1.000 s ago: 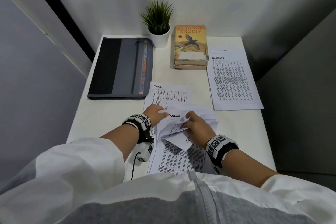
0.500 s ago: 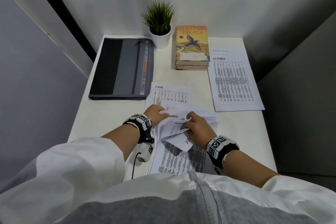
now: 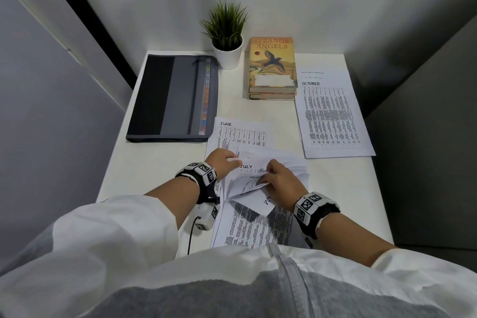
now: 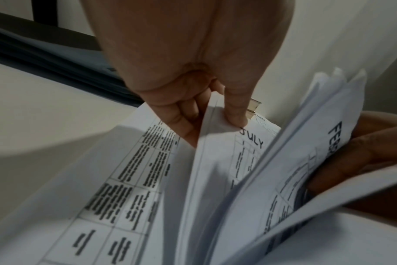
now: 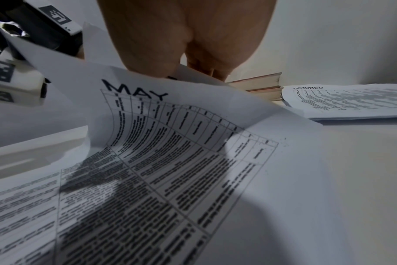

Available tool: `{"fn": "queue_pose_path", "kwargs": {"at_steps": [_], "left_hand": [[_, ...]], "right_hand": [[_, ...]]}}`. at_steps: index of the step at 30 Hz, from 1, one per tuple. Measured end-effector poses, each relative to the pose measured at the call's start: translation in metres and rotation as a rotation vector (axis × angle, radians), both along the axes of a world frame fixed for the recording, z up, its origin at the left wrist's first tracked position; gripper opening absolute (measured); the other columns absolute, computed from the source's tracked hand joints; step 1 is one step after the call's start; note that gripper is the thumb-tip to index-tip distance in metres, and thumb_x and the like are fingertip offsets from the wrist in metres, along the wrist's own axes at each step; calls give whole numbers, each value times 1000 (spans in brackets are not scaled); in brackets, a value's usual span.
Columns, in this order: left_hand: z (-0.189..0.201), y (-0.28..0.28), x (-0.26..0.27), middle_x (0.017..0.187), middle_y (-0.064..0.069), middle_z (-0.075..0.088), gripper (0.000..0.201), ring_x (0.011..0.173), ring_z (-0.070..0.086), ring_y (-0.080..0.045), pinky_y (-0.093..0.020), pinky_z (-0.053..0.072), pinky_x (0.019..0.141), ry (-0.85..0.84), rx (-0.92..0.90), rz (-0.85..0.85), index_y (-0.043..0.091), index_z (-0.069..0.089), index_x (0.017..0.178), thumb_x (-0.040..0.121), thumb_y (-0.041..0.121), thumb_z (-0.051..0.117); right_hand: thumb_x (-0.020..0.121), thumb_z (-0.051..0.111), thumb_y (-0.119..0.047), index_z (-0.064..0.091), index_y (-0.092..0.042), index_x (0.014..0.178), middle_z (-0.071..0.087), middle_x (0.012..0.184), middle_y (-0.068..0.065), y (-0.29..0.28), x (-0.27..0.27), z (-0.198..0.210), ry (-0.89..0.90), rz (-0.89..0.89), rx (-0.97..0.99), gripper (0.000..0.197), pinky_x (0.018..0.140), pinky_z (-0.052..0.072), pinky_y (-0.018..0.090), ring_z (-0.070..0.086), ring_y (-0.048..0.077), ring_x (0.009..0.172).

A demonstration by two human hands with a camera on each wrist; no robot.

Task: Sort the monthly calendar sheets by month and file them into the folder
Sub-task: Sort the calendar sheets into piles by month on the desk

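Note:
A loose stack of calendar sheets (image 3: 253,224) lies at the table's near edge. My left hand (image 3: 224,160) pinches the top left corner of the JULY sheet (image 4: 249,141), thumb on top and fingers beneath. My right hand (image 3: 280,181) grips a bundle of folded-back sheets, with the FEBRUARY sheet (image 4: 335,139) facing up and the MAY sheet (image 5: 147,111) curled over nearest me. A JUNE sheet (image 3: 240,134) lies flat just beyond the stack. An OCTOBER pile (image 3: 333,116) sits at the right. The dark grey folder (image 3: 175,98) lies closed at the far left.
A potted plant (image 3: 227,36) and two stacked books (image 3: 272,67) stand at the back of the white table (image 3: 154,162). Walls close in on the left, back and right. A cabled wrist device (image 3: 206,217) rests beside the stack.
Sheets have been leafed back under my right hand: JANUARY showed on top first, then APRIL, now JULY. Both hands stayed in place on the stack.

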State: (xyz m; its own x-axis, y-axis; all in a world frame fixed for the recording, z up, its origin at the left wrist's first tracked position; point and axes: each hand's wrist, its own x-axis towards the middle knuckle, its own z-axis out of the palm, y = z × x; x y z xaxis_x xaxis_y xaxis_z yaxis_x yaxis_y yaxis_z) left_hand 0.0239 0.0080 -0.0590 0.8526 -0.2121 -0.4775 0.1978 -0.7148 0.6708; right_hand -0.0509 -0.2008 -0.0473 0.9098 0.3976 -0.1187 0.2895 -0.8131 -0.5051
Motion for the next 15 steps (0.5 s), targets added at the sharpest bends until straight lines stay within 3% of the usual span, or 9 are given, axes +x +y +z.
{"fn": "queue_pose_path", "kwargs": {"at_steps": [4,7,9,12,15], "left_hand": [[-1,-6,-1,74,1,65,20,63,56,-6,-17,39,55,2,-37,54,10,70,78,79,28,77],[-2,-8,-2,70,5,61,19,52,53,0,-8,37,44,28,-97,94,14,67,74,73,24,84],[-1,-7,-2,80,5,65,16,68,60,-6,-11,42,54,31,-108,99,15,70,82,78,27,79],[0,-2,-1,105,2,65,29,99,59,-14,-23,41,83,14,-39,52,9,71,104,91,33,64],[-2,1,0,112,-9,67,31,102,61,-21,-25,40,83,14,-2,23,3,70,107,93,28,60]], "right_hand": [[80,70,-10,75,-8,90,51,123,17,0,-1,-1,-18,4,17,12,78,50,38,57,31,90],[79,70,-9,76,-8,91,57,113,15,2,-1,-1,-57,18,-16,13,80,47,39,54,34,95],[79,70,-9,76,-10,91,60,98,12,2,-2,1,-87,28,-40,13,76,46,41,52,35,92],[77,72,-12,76,-12,87,59,87,8,2,-2,4,-125,34,-39,11,70,46,40,53,33,88],[82,68,-12,75,-9,91,56,91,10,2,-2,4,-60,30,-17,12,69,46,39,53,32,87]]}}
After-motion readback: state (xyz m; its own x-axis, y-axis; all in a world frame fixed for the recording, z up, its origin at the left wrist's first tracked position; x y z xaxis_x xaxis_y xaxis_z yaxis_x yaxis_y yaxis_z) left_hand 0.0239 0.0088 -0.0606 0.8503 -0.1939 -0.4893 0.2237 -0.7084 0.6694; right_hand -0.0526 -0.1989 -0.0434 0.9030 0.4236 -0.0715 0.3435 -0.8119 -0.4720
